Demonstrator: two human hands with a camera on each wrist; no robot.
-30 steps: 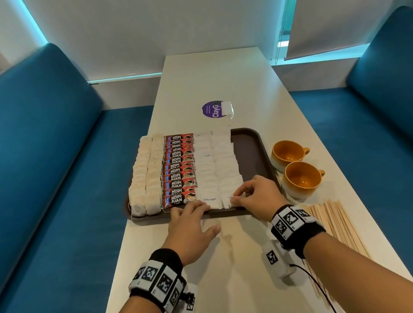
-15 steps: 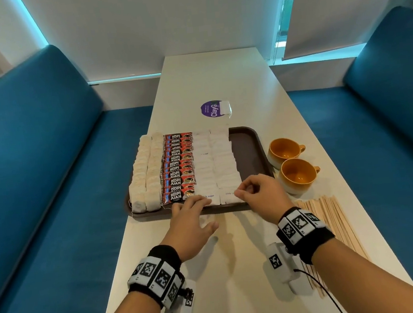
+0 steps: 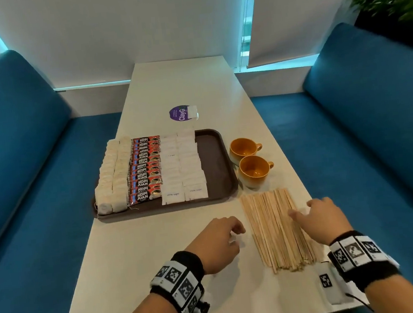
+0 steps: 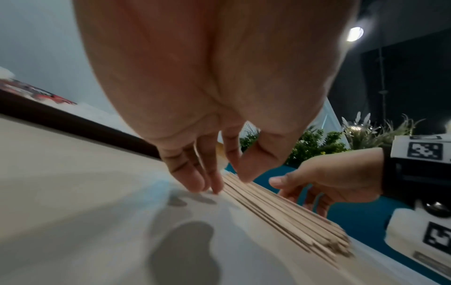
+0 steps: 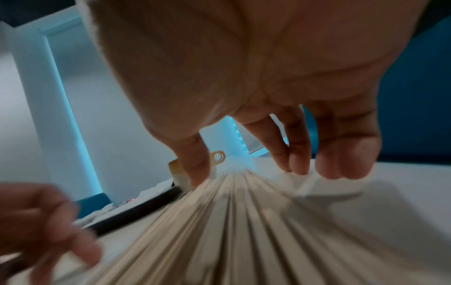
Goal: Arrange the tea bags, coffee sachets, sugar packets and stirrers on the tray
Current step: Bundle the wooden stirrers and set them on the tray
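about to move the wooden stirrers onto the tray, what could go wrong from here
1. The loose pile of thin wooden stirrers lies fanned on the white table; neither the left hand nor the right hand grips it, so some sticks may slip out of a scoop.
2. The bare strip of the brown plastic tray is narrow, so stirrers could disturb the white sugar packets.
3. The two orange ceramic cups stand close by and could be knocked.
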